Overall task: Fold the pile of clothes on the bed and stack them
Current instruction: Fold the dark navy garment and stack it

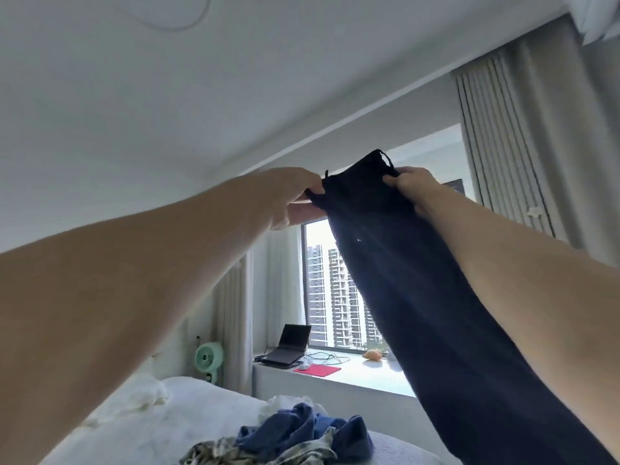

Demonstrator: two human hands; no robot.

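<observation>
We see a window sill [352,372] at the far side carrying a laptop [288,345], a red pad [317,369] and an orange object [371,355]; a mint fan [208,357] stands left of it. Curtains [503,135] hang at the right. On the bed [141,427], near us, lies the pile of clothes [295,434], blue and patterned pieces tangled together. Held high before the window, the dark trousers [402,280] hang down to the right, hiding part of the sill. Our left hand [295,196] pinches 1 waistband corner; our right hand [411,189] grips the other, fingers curled tight on the cloth.
</observation>
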